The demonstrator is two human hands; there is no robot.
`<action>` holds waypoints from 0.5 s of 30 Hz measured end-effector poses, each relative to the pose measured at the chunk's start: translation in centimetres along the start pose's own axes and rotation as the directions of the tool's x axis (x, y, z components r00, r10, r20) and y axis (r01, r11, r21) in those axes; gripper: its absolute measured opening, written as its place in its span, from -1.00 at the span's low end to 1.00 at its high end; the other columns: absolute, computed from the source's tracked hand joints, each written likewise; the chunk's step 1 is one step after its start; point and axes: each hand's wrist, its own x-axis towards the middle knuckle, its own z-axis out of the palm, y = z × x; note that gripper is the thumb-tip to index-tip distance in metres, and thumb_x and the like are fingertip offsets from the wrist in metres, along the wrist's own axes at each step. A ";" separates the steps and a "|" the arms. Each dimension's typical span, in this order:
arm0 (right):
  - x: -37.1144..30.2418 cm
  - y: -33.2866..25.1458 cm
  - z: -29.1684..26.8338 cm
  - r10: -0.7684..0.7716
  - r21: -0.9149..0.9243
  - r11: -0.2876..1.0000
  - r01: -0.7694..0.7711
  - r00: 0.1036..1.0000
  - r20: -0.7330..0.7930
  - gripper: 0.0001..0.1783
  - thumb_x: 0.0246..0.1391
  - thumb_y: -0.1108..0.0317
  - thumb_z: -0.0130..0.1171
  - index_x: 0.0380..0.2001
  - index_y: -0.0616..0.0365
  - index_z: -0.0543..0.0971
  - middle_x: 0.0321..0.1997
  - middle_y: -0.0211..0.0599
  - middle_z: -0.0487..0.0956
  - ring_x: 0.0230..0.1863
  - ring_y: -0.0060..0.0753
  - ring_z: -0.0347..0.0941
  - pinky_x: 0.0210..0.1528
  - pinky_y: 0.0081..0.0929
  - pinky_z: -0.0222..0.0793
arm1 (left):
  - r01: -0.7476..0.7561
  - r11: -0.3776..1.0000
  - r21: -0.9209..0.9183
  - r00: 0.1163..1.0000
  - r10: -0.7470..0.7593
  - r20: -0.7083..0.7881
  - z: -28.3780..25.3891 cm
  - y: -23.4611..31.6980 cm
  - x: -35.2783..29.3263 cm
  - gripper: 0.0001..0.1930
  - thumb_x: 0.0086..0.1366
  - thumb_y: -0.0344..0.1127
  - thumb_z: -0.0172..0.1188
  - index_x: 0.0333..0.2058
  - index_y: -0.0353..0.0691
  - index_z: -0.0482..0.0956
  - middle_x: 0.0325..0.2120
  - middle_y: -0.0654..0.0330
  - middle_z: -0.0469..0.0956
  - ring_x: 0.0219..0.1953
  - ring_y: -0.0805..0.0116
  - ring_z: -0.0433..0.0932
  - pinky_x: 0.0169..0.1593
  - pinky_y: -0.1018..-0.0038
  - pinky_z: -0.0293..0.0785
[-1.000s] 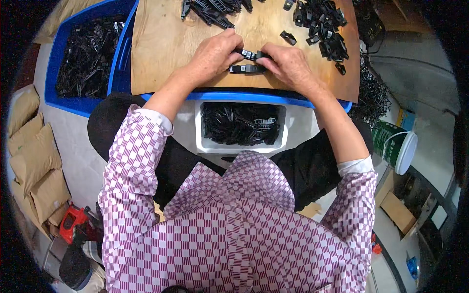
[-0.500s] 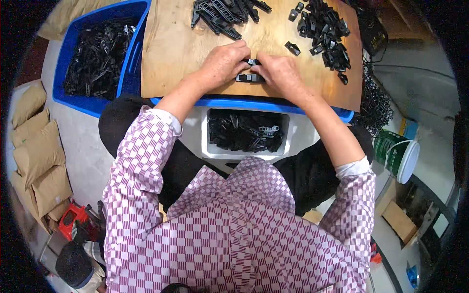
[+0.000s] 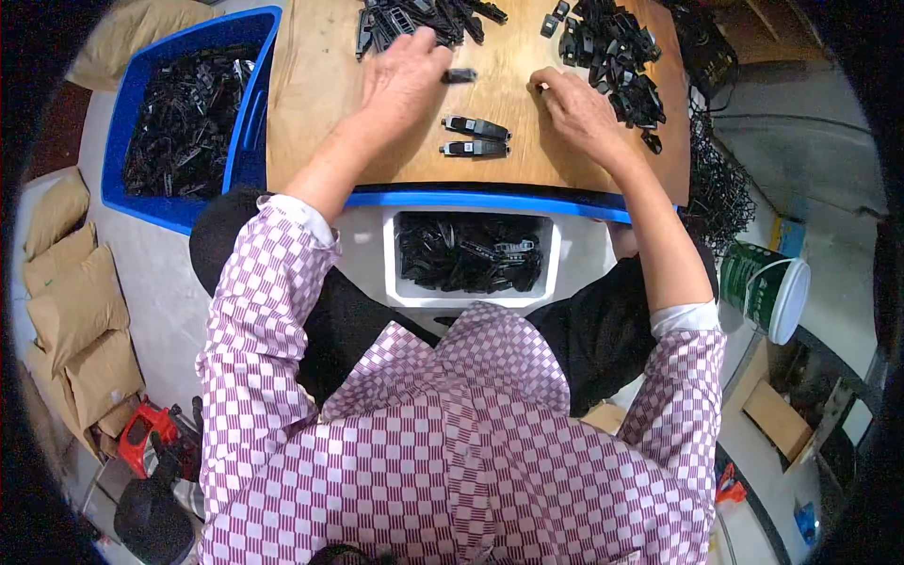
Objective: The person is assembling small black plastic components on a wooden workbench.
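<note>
A short black plastic piece (image 3: 460,75), slightly blurred, sticks out from the thumb side of my left hand (image 3: 403,83), whose fingers are closed round it. That hand is just below a pile of long black plastic strips (image 3: 414,19). To the right, my right hand (image 3: 582,115) has curled fingers pinched together above the board; a small dark bit shows at the fingertips, too little to name. Between and below the hands, two black plastic parts with pale ends, one upper (image 3: 476,127) and one lower (image 3: 475,149), lie side by side on the wooden board (image 3: 325,94).
Small black clips (image 3: 626,56) are heaped at the board's right. A blue bin (image 3: 113,141) of black parts stands left, and a white box (image 3: 391,273) of more parts sits below the board's blue edge. A green-and-white bucket (image 3: 767,292) is at right.
My hands have moved apart, the left up toward the strips and the right toward the clips. The piece they were working on now lies beside the other part on the board.
</note>
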 end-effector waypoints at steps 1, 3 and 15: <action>-0.2 0.4 0.1 0.021 0.156 0.987 -0.027 0.999 0.042 -0.75 0.26 0.25 -0.02 -0.05 0.04 0.44 -0.17 -0.08 0.57 -0.16 -0.04 0.54 -0.14 -0.27 0.44 | -0.015 0.998 -0.067 0.999 0.018 0.042 0.3 0.8 0.0 -0.78 0.11 -0.37 0.19 -0.23 -0.18 0.48 -0.33 0.11 0.47 -0.21 0.01 0.51 -0.14 0.22 0.47; -0.6 1.1 0.6 0.042 0.449 0.888 -0.097 0.991 0.131 -0.76 0.28 0.26 -0.05 -0.05 0.07 0.44 -0.21 -0.05 0.58 -0.18 -0.05 0.55 -0.15 -0.31 0.43 | -0.036 0.979 -0.200 0.991 0.061 0.120 0.7 2.1 -0.2 -0.78 0.10 -0.37 0.22 -0.25 -0.20 0.48 -0.33 0.10 0.46 -0.19 0.03 0.50 -0.14 0.22 0.46; -1.1 0.8 0.8 0.265 0.451 0.857 -0.249 0.964 0.028 -0.77 0.18 0.23 0.14 -0.19 0.12 0.52 -0.29 -0.07 0.58 -0.27 -0.08 0.55 -0.24 -0.31 0.44 | 0.098 0.946 -0.308 0.972 -0.025 0.232 -0.2 2.4 -1.3 -0.82 0.13 -0.31 0.27 -0.35 -0.22 0.48 -0.32 0.10 0.50 -0.15 0.03 0.52 -0.15 0.16 0.46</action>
